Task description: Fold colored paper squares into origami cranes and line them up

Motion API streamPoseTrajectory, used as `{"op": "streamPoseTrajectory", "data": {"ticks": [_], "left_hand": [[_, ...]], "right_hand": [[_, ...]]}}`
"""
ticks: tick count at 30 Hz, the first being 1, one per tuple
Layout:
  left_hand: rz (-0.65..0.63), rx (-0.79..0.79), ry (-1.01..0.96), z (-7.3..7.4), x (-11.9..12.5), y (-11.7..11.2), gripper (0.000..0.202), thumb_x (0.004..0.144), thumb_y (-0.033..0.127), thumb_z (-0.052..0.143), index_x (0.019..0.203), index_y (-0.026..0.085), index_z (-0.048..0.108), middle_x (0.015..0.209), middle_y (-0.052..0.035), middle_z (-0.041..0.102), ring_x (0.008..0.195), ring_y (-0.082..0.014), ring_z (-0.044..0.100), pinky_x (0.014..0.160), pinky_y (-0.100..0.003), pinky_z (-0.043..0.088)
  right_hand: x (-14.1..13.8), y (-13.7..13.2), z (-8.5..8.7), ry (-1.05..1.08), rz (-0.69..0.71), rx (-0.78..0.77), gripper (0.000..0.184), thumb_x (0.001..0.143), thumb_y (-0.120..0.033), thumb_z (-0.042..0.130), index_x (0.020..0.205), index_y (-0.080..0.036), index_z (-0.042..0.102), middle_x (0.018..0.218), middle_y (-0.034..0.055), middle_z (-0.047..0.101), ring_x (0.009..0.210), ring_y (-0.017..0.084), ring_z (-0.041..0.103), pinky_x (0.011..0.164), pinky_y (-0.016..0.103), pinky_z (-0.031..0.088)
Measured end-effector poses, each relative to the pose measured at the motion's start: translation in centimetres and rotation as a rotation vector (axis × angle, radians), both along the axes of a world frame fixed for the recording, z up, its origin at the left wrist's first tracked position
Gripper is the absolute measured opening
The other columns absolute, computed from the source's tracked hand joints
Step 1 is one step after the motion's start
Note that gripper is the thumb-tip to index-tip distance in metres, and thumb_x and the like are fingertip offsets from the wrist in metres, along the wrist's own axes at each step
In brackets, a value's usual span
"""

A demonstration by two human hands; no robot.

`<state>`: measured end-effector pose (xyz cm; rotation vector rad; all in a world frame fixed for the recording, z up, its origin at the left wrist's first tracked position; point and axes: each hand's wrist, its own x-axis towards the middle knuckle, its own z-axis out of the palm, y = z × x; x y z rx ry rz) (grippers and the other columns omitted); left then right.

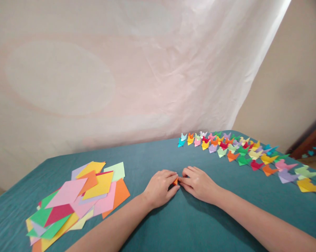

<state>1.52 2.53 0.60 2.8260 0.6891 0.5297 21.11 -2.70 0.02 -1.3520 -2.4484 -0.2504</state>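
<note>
Nearest my camera are two bare forearms [107, 224] angling in over the teal tablecloth [144, 154], and at the end of them I've got the left hand [161, 188] with thumb and fingers closed on a small orange folded paper [176, 181], right between the hands. My right hand [199, 183] has its fingertips bunched up at the paper's edge, can't tell if they're actually gripping it. Loose colored sheets [97, 186] lie off left, folded paper birds [268, 159] off right.
</note>
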Motion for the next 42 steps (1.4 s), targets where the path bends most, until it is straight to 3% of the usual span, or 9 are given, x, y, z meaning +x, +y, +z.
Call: {"op": "streamPoseTrajectory", "data": {"ticks": [11,17,23,42], "left_hand": [[-0.007,-0.039,-0.003,0.0,-0.2,0.2,0.034,0.087,0.032,0.049,0.119,0.019,0.054,0.12,-0.0068,0.057,0.11,-0.0224,0.05,0.096,-0.038,0.04],[-0.007,-0.056,-0.028,-0.1,-0.1,0.3,0.035,0.087,0.031,0.05,0.119,0.017,0.053,0.119,-0.0079,0.057,0.109,-0.022,0.051,0.098,-0.037,0.039],[0.025,-0.084,-0.054,-0.3,-0.2,0.5,0.05,0.086,0.033,0.052,0.131,0.018,0.041,0.119,-0.0099,0.058,0.107,-0.0216,0.053,0.095,-0.038,0.042],[0.112,-0.186,-0.186,-1.1,0.0,0.5,0.036,0.088,0.029,0.048,0.122,0.019,0.051,0.117,-0.0052,0.061,0.105,-0.0192,0.058,0.093,-0.032,0.045]], "right_hand": [[0.5,0.5,-1.1,0.148,-0.016,0.079,0.019,0.09,-0.02,0.047,0.096,-0.021,0.065,0.083,0.0033,0.06,0.076,0.015,0.052,0.071,0.028,0.037],[0.4,1.6,-1.7,0.203,0.003,0.046,0.018,0.09,-0.023,0.048,0.094,-0.022,0.066,0.085,0.0027,0.062,0.079,0.015,0.054,0.073,0.027,0.039],[0.4,2.2,-1.8,0.202,0.03,0.041,0.019,0.09,-0.027,0.049,0.094,-0.023,0.068,0.082,0.0026,0.062,0.078,0.014,0.055,0.072,0.026,0.039],[0.3,2.3,-2.0,0.301,-0.003,-0.011,0.017,0.088,-0.028,0.054,0.094,-0.023,0.069,0.084,0.0029,0.064,0.08,0.015,0.057,0.073,0.027,0.042]]}}
